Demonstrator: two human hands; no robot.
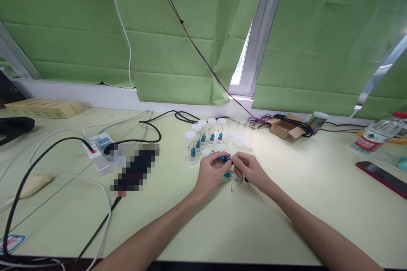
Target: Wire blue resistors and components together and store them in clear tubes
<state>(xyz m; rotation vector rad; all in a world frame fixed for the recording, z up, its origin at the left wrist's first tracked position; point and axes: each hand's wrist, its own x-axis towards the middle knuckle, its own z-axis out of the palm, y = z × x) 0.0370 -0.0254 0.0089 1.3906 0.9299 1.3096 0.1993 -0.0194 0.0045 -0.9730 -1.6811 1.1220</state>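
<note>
My left hand (211, 172) is closed, thumb and fingers pinching a small shiny blue part (224, 158). The fingertips of my right hand (250, 168) meet it from the other side in a pinch; what they grip is mostly hidden, with a speck of white showing. Under the hands lies another blue piece with thin wire leads (228, 174), partly covered by the fingers. Just beyond my left hand stand several clear tubes with white caps (192, 148), upright, each with a blue wired piece inside. Loose white caps (243, 142) lie behind my hands.
A power strip (97, 152) with black and white cables is at the left, beside a pixelated dark object (136, 169). Toward the back right are an open cardboard box (281, 129) and a printed canister (317, 122). A water bottle (375, 137) and a phone (383, 180) are at the right.
</note>
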